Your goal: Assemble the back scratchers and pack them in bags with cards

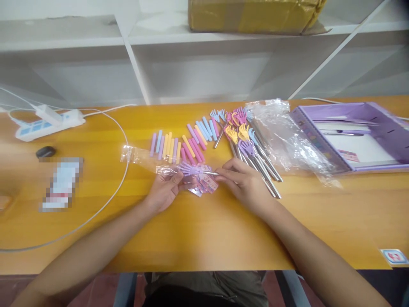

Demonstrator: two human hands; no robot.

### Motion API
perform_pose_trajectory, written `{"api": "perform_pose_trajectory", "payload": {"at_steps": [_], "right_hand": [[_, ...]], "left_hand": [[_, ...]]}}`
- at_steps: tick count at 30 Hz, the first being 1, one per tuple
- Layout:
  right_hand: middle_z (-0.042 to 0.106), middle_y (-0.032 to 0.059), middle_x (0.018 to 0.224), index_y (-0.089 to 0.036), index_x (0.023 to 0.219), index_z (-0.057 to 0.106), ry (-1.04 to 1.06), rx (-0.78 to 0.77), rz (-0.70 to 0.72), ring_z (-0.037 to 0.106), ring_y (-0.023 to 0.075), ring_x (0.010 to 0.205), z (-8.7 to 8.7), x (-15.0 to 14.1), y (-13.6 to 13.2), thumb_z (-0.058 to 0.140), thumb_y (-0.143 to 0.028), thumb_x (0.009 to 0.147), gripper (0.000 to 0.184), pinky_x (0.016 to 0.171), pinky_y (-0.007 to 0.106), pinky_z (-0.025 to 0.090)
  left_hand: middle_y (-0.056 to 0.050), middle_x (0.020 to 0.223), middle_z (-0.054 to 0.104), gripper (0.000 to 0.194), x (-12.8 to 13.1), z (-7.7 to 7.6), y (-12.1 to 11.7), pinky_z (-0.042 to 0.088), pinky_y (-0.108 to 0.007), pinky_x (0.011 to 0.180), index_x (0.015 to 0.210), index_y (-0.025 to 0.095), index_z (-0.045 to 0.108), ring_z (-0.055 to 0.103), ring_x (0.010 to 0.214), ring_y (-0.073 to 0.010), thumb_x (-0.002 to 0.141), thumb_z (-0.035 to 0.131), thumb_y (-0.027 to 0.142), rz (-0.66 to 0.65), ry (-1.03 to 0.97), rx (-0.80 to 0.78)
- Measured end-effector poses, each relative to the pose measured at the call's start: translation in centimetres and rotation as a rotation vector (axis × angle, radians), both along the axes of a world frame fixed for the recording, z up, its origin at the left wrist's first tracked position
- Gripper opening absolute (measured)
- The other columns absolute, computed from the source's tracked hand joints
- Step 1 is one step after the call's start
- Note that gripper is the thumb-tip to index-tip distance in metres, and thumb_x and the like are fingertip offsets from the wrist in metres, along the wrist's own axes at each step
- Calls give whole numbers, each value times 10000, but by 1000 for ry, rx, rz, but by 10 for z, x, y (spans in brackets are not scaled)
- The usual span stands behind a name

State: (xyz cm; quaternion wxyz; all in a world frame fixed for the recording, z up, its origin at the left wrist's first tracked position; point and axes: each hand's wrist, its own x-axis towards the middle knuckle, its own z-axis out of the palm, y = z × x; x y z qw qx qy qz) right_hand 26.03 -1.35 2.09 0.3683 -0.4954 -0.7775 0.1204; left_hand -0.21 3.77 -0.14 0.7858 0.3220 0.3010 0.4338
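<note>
- Cable (pixel 127 143): loops left of the cards, crossed by the far end of the sleeve (pixel 140 155); which lies on top, can't tell. A sharp pull there could hook one on the other.
- Sleeve: clear, runs left from the cards to the cable. Film looks thin and slick; likely to crumple or split if a claw tip catches it.
- Left hand (pixel 162 189): just left of the cards, thumb and fingers pinched on the sleeve's near end. Whether they grip the claw too, can't tell. Too loose a pinch could let the film slide off.
- Sticks (pixel 165 147): loose, behind the cards and to their left. Look round; a nudge from a knuckle could set them rolling.
- Scratcher (pixel 190 169): lies across the back of the cards, purple claw toward the left hand. Splayed claw is the likeliest snag.
- Cards (pixel 209 184): loose, overlapping pile. A low wrist could fan them out.
- Right hand (pixel 247 185): right of the cards, fingertips closed on the scratcher's rod. Smooth metal; a light grip could let it twist.
- Other scratchers (pixel 247 147): heaped behind and right of the cards, rods close by the right hand. A backward elbow or wrist swing could spill them.
</note>
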Motion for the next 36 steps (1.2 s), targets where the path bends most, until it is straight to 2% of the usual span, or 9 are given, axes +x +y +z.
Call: {"api": "perform_pose_trajectory", "payload": {"at_steps": [3, 8, 14, 17, 23, 26, 28, 32, 36], "right_hand": [[660, 86, 956, -229, 1176, 829, -1, -7, 11, 657, 204, 822, -2, 0, 1, 598, -342, 1104, 267, 716, 348, 527], [669, 85, 961, -233, 1120, 832, 27, -54, 72, 670, 198, 844, 2, -5, -4, 606, -338, 1104, 249, 745, 337, 541], [681, 84, 944, -200, 1127, 823, 26, -53, 100, 679, 186, 832, -1, -20, -11, 631, -338, 1095, 239, 740, 315, 548], [677, 77, 935, -194, 1132, 817, 46, -35, 124, 682, 181, 836, -5, -25, -12, 640, -315, 1091, 219, 738, 304, 555], [677, 74, 929, -196, 1159, 801, 77, -7, 140, 677, 184, 842, -6, -36, -19, 617, -282, 1100, 212, 747, 305, 572], [695, 86, 946, -205, 1211, 778, 35, -42, 131, 684, 202, 863, -7, -40, -23, 604, -303, 1106, 227, 772, 326, 570], [727, 93, 1000, -212, 1386, 690, 8, -112, 137, 697, 214, 873, -8, -38, -25, 637, -334, 1092, 322, 775, 332, 566], [771, 84, 1033, -205, 1715, 261, -60, -380, 143, 717, 227, 790, -5, -31, -26, 695, -366, 1058, 804, 700, 316, 544], [765, 76, 1007, -206, 1699, 290, -46, -471, 105, 716, 223, 778, 3, -27, -25, 595, -339, 1101, 684, 701, 308, 535]], "left_hand": [[-57, 928, 824, 355, 1, 0, -1, 699, -379, 830, 999, 168, 830, 799, 819, -194, 786, 982, 408, 9, 17, 16], [-52, 784, 767, 362, -1, -1, -6, 642, -318, 659, 855, 143, 780, 746, 660, -181, 808, 958, 455, -118, 53, 64], [35, 654, 603, 570, -2, -2, -9, 464, -223, 537, 1210, 192, 774, 500, 513, -71, 804, 941, 556, -214, -2, 64], [93, 592, 461, 575, -2, -4, -11, 347, -201, 504, 1286, 175, 742, 363, 481, -43, 854, 915, 513, -215, 80, 88], [79, 654, 490, 564, -9, -6, -17, 307, -237, 530, 1366, 156, 680, 388, 533, -71, 957, 799, 525, -460, 313, 200], [96, 599, 440, 470, -10, -5, -19, 308, -236, 520, 1302, 165, 682, 378, 507, -80, 1004, 739, 524, -520, 293, 249], [109, 553, 398, 356, -8, -5, -18, 309, -228, 507, 1185, 182, 684, 338, 468, -76, 1037, 699, 505, -457, 184, 264], [128, 503, 308, 261, 0, 0, -16, 265, -199, 490, 984, 182, 679, 213, 439, -53, 1008, 760, 430, -146, 33, 223], [128, 515, 279, 238, 3, 6, -17, 250, -188, 490, 966, 175, 703, 175, 460, -51, 963, 823, 380, 29, -7, 127]]}}
